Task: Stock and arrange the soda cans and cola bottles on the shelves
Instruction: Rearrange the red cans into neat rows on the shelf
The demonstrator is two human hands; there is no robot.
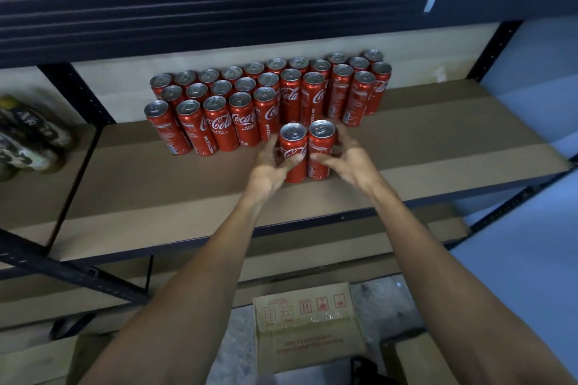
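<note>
Curled round one upright red can apiece, the left grip (269,167) and right grip (352,162) hold the left can (292,150) and right can (322,147) touching side by side over the brown shelf (438,141), just nearer than the packed block of cans (247,103). Blurred bottles (28,134) lie far left.

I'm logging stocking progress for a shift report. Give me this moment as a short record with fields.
left hand: grips the left can
right hand: grips the right can
pair: upright, side by side, in front of the stocked cans
stocked cans: red, upright, in several rows towards the back of the shelf
below: cardboard box on the floor
</note>
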